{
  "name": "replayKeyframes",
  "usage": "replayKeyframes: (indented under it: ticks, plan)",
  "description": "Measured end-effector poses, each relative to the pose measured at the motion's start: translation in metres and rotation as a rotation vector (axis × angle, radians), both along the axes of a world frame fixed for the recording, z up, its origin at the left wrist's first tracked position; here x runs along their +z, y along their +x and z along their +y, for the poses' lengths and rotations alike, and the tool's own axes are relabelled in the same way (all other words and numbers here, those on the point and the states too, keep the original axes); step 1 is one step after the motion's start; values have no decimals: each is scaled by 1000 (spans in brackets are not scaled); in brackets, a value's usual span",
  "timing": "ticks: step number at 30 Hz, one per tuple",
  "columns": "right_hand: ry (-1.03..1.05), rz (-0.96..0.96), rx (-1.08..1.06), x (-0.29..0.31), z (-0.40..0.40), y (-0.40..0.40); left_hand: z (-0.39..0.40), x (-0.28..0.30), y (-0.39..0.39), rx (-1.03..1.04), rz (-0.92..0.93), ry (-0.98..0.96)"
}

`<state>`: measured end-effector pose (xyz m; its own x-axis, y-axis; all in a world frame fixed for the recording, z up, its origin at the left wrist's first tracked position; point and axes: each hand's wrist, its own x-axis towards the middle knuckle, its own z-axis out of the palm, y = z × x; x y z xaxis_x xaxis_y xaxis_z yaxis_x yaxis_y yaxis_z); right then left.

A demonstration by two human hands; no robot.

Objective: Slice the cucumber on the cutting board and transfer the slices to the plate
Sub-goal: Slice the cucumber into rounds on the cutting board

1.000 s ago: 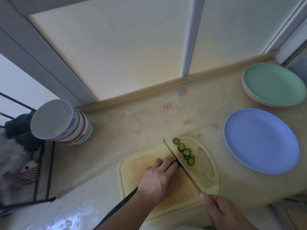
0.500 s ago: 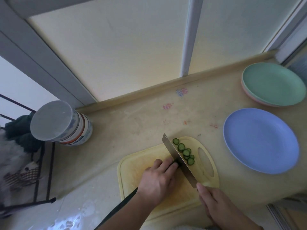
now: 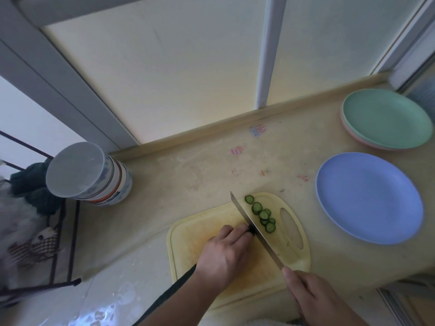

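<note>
Since half a second ago the knife (image 3: 255,229) blade has been lowered and turned edge-on. At lower centre, on the pale yellow plastic cutting board (image 3: 188,241), the mostly hidden cucumber (image 3: 251,231) is gripped under the curled left hand (image 3: 224,254), round ridged slices (image 3: 261,212) lying just right of the blade. At lower right the handle is grasped by the right hand (image 3: 313,297); the smooth blue plate (image 3: 369,198) sits at right.

green plate stack (image 3: 386,118) far right | striped bowl stack (image 3: 94,175) left | counter (image 3: 188,180)

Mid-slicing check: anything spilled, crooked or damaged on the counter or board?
Nothing serious. The counter carries small pink, red and blue smudges behind the cutting board, like old stains, not a spill. The cucumber slices all lie on the board beside the knife; the blue plate holds none.
</note>
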<state>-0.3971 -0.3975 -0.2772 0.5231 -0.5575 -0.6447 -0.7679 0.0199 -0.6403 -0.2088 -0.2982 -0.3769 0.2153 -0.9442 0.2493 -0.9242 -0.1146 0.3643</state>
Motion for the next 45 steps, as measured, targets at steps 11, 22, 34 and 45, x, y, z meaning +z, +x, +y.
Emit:
replayKeyframes:
  ticks: [11, 22, 34, 45]
  plan:
    - [-7, 3, -7, 6, 2, -5, 0, 3, -1, -8, -7, 38]
    - [8, -7, 91, -19, -8, 11, 0, 3, -2, -7, -5, 38]
    - [42, -38, 17, -8, -4, -1, 1, -1, -1, 2, 5, 7]
    - [-4, -28, -42, 7, 1, -5, 0, 3, -1, -9, 0, 7]
